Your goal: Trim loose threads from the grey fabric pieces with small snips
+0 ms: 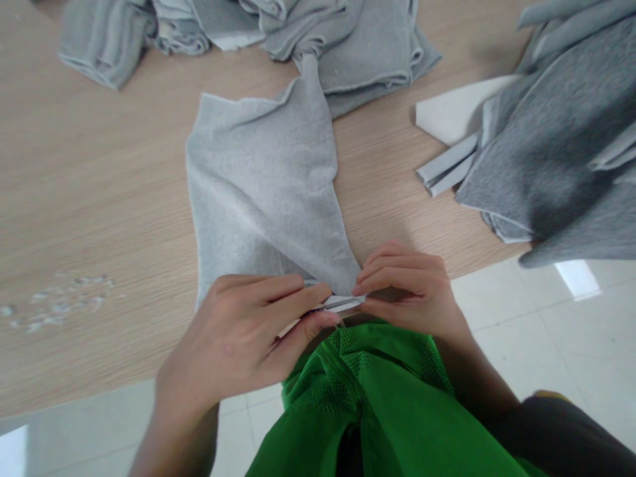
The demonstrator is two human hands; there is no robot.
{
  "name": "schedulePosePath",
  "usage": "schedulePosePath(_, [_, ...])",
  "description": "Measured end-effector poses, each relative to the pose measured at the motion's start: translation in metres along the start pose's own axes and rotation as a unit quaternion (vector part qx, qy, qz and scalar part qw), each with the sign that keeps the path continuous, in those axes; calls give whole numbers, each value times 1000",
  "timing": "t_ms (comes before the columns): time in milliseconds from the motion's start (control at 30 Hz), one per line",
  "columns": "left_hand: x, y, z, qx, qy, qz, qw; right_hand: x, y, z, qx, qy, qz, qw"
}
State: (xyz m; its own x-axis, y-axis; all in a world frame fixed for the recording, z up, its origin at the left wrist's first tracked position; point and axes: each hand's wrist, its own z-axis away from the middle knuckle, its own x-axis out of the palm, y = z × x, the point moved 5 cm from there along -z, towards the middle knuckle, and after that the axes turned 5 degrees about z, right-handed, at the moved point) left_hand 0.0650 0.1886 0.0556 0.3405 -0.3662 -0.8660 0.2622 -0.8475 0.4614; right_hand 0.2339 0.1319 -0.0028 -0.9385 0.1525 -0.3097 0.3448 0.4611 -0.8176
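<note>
A light grey fabric piece [263, 179] lies on the table, its near end drawn up to the table's front edge. My left hand [248, 331] is closed, thumb and fingers pinching that near edge. Close beside it, my right hand [407, 285] pinches the same edge at its right corner. Between my fingertips runs a narrow pale folded strip [342, 303] with a thin dark line along it; whether a small tool is there too, I cannot tell. The fabric's far corner narrows and touches the pile behind it.
Folded grey fabric pieces [358, 53] lie along the back. At the right, darker grey fabric [556, 132] overhangs the table edge, beside a white flat piece [457, 109] and folded grey strips [447, 165]. Small pale scraps [64, 301] are scattered on the wooden table [99, 199] at left.
</note>
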Motion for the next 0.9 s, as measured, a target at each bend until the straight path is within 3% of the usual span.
schedulePosePath(400, [14, -12, 7, -48, 19, 98, 994, 0, 0, 0, 5, 4, -4, 1000])
schedulePosePath(900, [12, -8, 9, -48, 27, 69, 996, 1, 2, 1, 10, -1, -10, 1000])
